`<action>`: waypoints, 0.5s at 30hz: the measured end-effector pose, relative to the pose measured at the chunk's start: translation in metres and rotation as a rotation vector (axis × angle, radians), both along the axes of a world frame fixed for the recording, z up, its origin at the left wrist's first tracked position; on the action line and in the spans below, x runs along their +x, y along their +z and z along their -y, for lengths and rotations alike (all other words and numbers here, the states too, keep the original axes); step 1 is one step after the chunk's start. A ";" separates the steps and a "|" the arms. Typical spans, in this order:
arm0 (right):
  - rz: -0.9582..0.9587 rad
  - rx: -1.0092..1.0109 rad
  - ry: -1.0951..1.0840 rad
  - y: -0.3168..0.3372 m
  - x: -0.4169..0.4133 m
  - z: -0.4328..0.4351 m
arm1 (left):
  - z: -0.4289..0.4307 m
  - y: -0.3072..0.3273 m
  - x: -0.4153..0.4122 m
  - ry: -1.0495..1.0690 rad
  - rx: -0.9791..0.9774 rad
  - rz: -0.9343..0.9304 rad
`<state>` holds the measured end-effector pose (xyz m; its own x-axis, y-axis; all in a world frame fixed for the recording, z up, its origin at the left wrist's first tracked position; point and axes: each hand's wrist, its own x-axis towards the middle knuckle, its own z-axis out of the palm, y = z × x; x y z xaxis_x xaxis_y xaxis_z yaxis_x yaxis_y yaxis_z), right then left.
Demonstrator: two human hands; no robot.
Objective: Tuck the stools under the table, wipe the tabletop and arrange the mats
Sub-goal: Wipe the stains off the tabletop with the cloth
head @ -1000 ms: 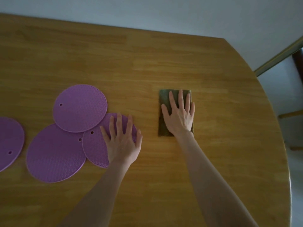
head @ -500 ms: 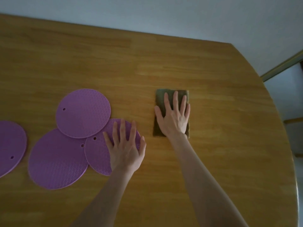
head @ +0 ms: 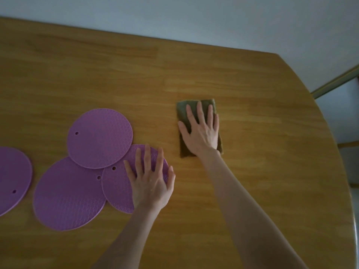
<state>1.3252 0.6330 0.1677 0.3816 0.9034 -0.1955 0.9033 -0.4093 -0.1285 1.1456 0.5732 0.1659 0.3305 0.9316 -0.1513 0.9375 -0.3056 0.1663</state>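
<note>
Head view. Presses the right hand (head: 202, 133) flat on a folded olive-green cloth (head: 182, 111) lying right of centre on the wooden tabletop (head: 252, 84), fingers straight and slightly spread. Rests the left hand (head: 151, 183) flat on the rightmost purple mat (head: 116, 191), fingers fanned. Shows an upper mat (head: 100, 137) overlapping that one and a lower mat (head: 68, 195), with a fourth mat (head: 13, 177) apart at the left edge. Shows a pale wall (head: 194, 20) beyond the table's curved rim.
</note>
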 end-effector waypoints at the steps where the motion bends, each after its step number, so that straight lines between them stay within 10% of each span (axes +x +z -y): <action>1: -0.008 0.010 0.035 0.000 -0.001 -0.012 | 0.000 0.000 0.000 -0.002 -0.001 0.000; 15: -0.024 -0.015 0.049 0.001 0.003 -0.077 | -0.002 -0.002 -0.002 -0.004 -0.005 0.004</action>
